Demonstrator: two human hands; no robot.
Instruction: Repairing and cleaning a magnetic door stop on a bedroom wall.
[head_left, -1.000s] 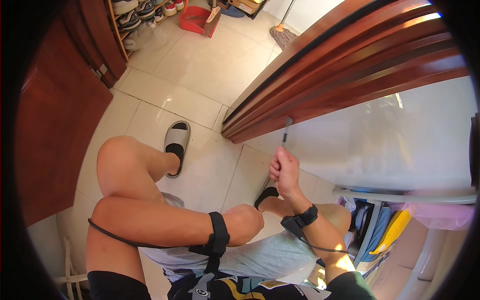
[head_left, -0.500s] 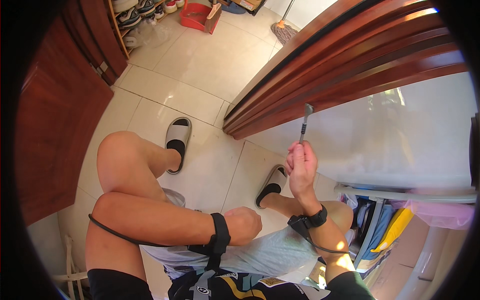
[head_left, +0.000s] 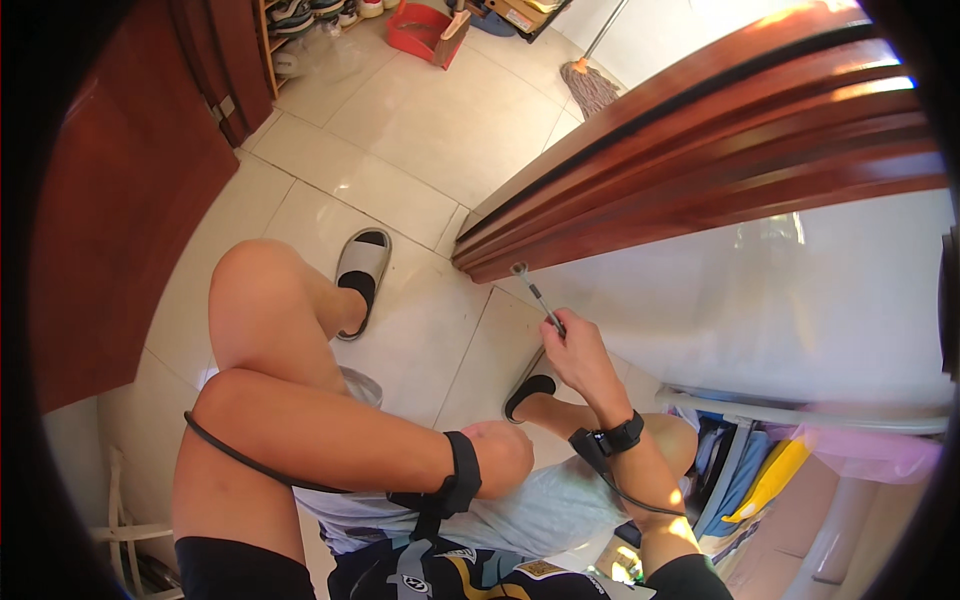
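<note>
My right hand [head_left: 577, 352] is closed around the handle of a slim grey tool [head_left: 537, 292] with a small flat head and a dark band on its shaft. Its exact kind is too small to make out. The tool's head is at the lower edge of a glossy reddish-brown door frame [head_left: 700, 170], near the frame's floor end. Low over my lap, my left hand [head_left: 503, 460] is curled into a fist, back toward me. The fingers are tucked under, so anything inside is hidden. Black straps with cords circle both wrists.
On the left stands a brown door [head_left: 130, 220]. Beyond on the tiles are a red dustpan [head_left: 412, 40] with a brush, a mop [head_left: 590, 90] and a shoe rack [head_left: 270, 50]. At right, a metal rack [head_left: 735, 460] holding folded cloths stands by the white wall [head_left: 760, 290].
My right hand has moved left and slightly nearer, bringing the tool's head along the frame toward its floor end. The tool now leans left. My left hand remains curled over my lap.
</note>
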